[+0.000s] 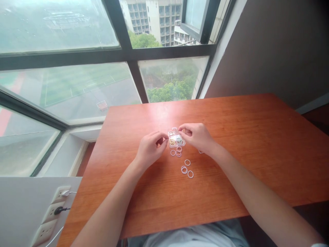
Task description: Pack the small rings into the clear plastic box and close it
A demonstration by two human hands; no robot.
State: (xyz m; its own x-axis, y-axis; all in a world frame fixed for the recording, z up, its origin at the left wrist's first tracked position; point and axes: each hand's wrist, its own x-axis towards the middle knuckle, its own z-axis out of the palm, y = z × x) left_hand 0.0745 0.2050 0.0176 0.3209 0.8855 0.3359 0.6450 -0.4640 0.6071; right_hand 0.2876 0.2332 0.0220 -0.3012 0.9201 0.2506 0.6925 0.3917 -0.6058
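Note:
A small clear plastic box (177, 145) with compartments sits on the table between my hands. Yellow hair ties (172, 141) fill its near left compartment, and pale green ones (179, 140) lie in the near right one. Dark-toned rings (171, 133) show in a compartment farther back. My left hand (151, 146) is closed in a pinch at the box's left edge. At the upper right edge, the fingertips of my right hand (197, 134) pinch the box too. Pinkish hair ties (178, 154) lie just in front of it, and several pale lilac ones (184, 169) are scattered nearer to me.
The wooden table (246, 137) reaches to a dark-framed window (169, 53) at the back and a grey wall (277, 44) at the right. A pale object (200, 151) is partly hidden beneath my right wrist. Wall sockets (52, 211) with plugged-in cables are at lower left.

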